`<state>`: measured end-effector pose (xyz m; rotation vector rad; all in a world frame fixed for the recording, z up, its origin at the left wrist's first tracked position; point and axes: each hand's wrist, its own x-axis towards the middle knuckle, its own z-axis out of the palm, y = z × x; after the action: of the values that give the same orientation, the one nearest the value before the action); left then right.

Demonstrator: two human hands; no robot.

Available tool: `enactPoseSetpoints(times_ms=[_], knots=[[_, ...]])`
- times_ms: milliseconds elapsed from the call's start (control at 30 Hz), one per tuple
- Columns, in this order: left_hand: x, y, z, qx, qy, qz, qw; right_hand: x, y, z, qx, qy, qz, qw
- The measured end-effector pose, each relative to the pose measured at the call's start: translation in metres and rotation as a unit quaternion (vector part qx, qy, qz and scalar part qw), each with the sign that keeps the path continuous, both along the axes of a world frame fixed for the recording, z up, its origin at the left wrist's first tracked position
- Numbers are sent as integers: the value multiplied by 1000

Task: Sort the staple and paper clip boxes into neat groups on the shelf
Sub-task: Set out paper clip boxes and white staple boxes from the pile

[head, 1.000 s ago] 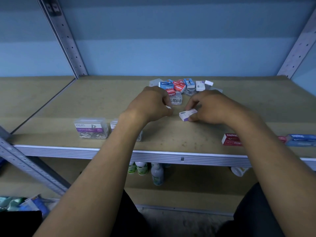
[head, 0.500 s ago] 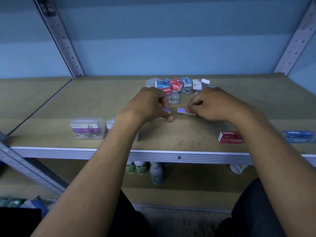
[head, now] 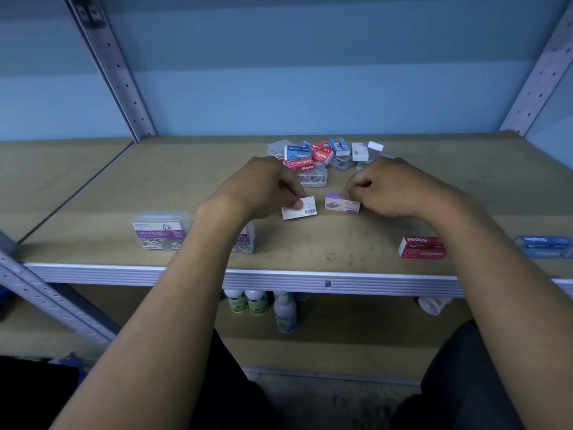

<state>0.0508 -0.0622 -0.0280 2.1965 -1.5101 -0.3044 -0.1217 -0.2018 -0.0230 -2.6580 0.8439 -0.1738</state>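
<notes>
My left hand [head: 263, 189] pinches a small white staple box [head: 300, 208] with its barcode side up, mid-shelf. Just to its right, my right hand [head: 390, 187] pinches a purple and white staple box [head: 341, 203]. Both boxes lie flat on the wooden shelf [head: 341, 243], a small gap apart. Behind them sits a mixed pile [head: 319, 158] of red, blue and white staple boxes and clear paper clip boxes. A clear paper clip box [head: 161, 231] stands front left, a second one [head: 245, 242] half hidden by my left forearm. A red staple box [head: 421, 248] and a blue one [head: 544, 245] sit front right.
Perforated metal uprights [head: 108, 66] rise at the back left and back right. The shelf's metal front rail [head: 310, 282] runs across. Small bottles [head: 257, 302] stand on the lower shelf. A neighbouring shelf board [head: 46, 175] lies to the left.
One second ago the right hand held one box tilted up and the left hand's box was hidden; now both boxes lie flat side by side, each held by one hand.
</notes>
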Motion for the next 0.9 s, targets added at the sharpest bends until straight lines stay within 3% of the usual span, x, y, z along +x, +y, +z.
enactPoseSetpoints(times_ms=[200,433,900], knots=[[-1,-1,0,16,-55,10,998,2,-4,-4,25,-23,0,999],[-9,-2,0,48,-30,-23,998,2,-5,-5,47,-33,-3,998],[-6,-6,0,-1,-72,-25,997,-6,0,-2,95,-50,-4,994]])
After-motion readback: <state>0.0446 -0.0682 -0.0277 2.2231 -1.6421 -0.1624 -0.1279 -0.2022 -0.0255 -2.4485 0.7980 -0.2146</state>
